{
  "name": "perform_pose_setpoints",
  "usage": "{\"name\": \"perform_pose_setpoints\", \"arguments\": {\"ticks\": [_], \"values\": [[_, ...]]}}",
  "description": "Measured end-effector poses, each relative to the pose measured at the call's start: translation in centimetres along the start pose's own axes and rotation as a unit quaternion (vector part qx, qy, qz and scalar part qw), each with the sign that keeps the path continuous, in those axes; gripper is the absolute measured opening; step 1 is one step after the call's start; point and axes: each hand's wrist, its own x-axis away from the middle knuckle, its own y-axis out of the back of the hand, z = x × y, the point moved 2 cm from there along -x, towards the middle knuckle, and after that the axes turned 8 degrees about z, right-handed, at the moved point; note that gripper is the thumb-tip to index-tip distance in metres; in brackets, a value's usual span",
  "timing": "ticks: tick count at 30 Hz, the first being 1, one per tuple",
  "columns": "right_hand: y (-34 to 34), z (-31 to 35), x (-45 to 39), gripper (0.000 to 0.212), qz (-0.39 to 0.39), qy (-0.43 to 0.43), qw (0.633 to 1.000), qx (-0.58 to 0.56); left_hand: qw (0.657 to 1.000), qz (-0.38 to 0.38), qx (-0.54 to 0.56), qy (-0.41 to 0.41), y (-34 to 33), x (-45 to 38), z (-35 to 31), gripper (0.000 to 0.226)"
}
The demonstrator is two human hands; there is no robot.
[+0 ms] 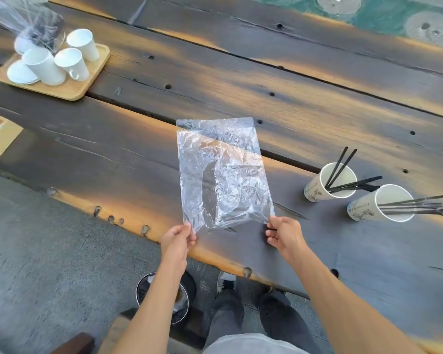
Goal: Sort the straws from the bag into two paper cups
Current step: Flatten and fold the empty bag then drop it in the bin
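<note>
A clear, crinkled plastic bag (223, 172) is stretched flat over the dark wooden table (128, 159); no straws show inside it. My left hand (178, 238) pinches its near left corner and my right hand (283, 235) pinches its near right corner. To the right stand two printed paper cups. The nearer-left cup (329, 181) holds several black straws (339, 168) leaning up and to the right. The right cup (380, 204) holds several black straws (414, 204) pointing right.
A wooden tray (87, 84) with white cups and lids sits at the far left, with another clear bag (23, 19) of dark items behind it. A brown card (0, 139) lies at the left edge. Below the table edge are my legs and a round bin (164, 295).
</note>
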Motion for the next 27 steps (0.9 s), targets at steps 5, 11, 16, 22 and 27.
{"name": "perform_pose_setpoints", "arguments": {"ticks": [5,11,16,22,27], "values": [[1.7,-0.2,0.6,0.017,-0.02,0.017,0.994,0.102,0.991,-0.023,-0.126,-0.032,0.8,-0.3,0.3,0.013],[3.4,-1.1,1.1,0.019,-0.035,0.016,0.986,0.163,0.974,0.003,-0.225,0.006,1.1,0.1,1.7,0.011],[5.3,-1.2,1.2,0.022,-0.006,-0.03,0.961,0.273,0.937,-0.062,-0.337,-0.074,1.1,0.5,0.6,0.007],[5.7,0.1,1.0,0.028,-0.075,0.019,0.835,0.544,0.818,-0.061,-0.528,-0.219,-1.6,-0.7,-1.8,0.02],[-0.5,2.9,0.5,0.027,0.016,0.228,0.778,0.585,0.701,0.049,-0.635,-0.321,-6.8,-1.8,-3.4,0.055]]}}
